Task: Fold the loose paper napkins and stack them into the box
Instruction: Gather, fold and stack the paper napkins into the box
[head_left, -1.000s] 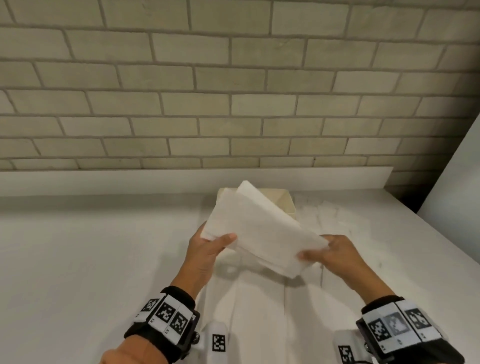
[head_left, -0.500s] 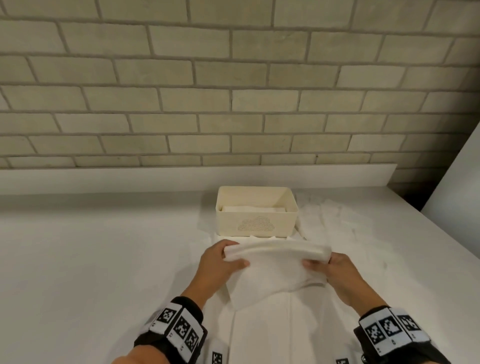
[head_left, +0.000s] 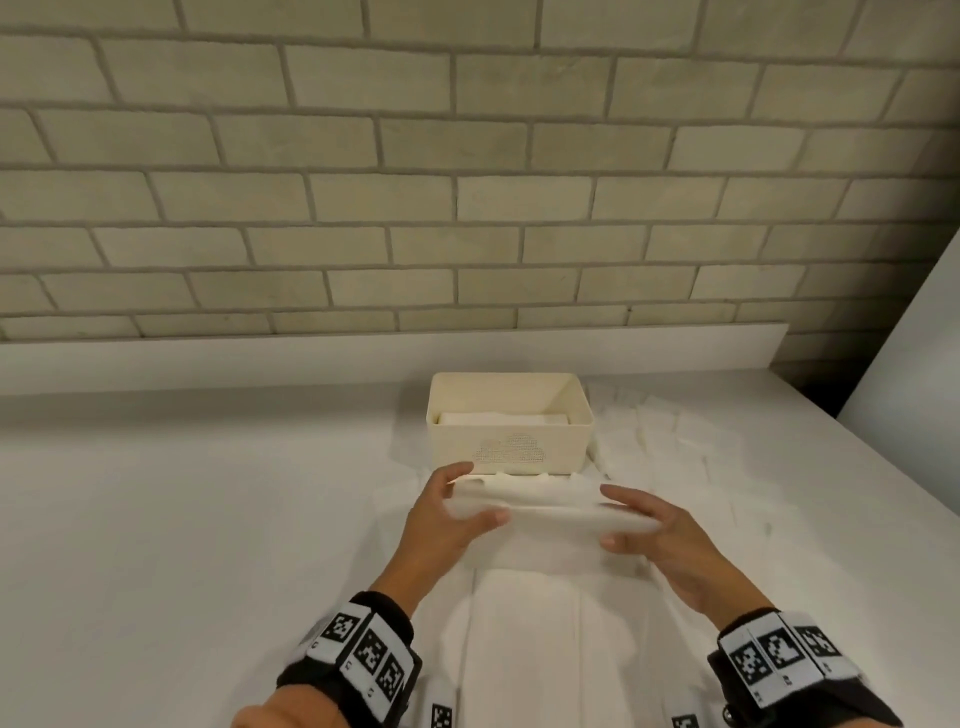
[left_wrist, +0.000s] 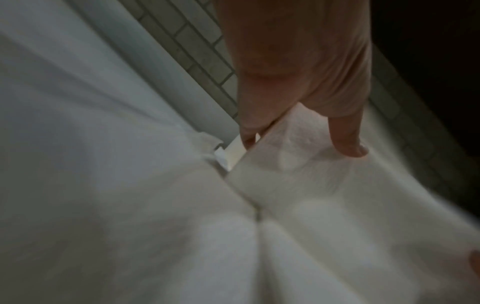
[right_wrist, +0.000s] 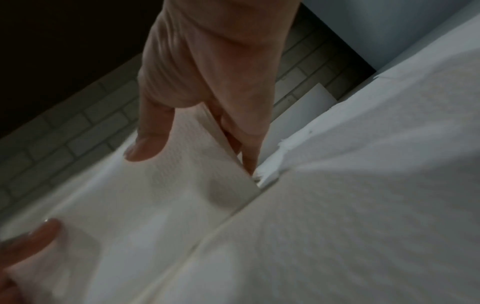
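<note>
Folding is underway: your left hand (head_left: 447, 525) and right hand (head_left: 660, 535) are pinching the white paper napkin (head_left: 550, 525) on the worktop (head_left: 208, 519), before the cream plastic box (head_left: 509, 447) holding some folded napkins (head_left: 504, 418); loose napkins (head_left: 675, 457) are waiting.

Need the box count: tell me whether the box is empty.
No, folded napkins already lie flat inside the cream box in the head view.

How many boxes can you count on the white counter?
1. The cream box stands at the back of the counter, just beyond both hands, with folded napkins inside. None looks hidden.
</note>
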